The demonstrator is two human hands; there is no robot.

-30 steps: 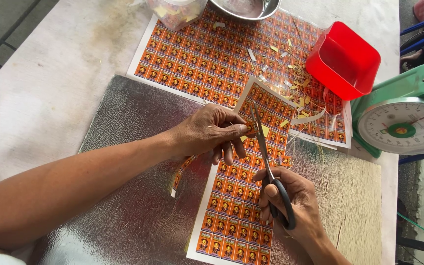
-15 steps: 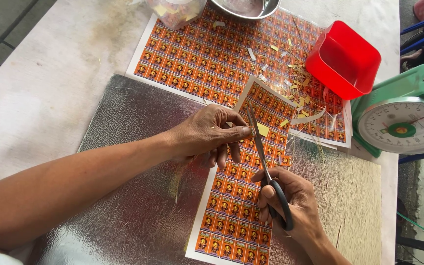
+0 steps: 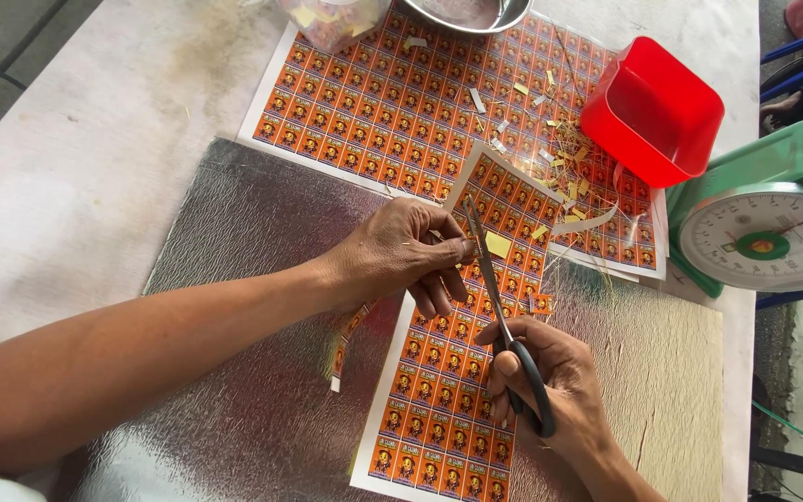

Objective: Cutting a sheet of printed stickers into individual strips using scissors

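Because the left hand (image 3: pixel 400 253) pinches the sheet (image 3: pixel 462 325) just beside the scissors (image 3: pixel 499 316), gripped by the right hand (image 3: pixel 550 390), a wandering blade could nick fingertips (image 3: pixel 462 249).

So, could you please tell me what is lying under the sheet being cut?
Under the orange sticker sheet lies a silvery embossed board, with a beige board at its right. What lies directly beneath the sheet stays covered.

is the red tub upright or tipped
Tipped. The red tub leans on its side over the far sticker sheet, its open mouth facing the camera; nothing shows inside.
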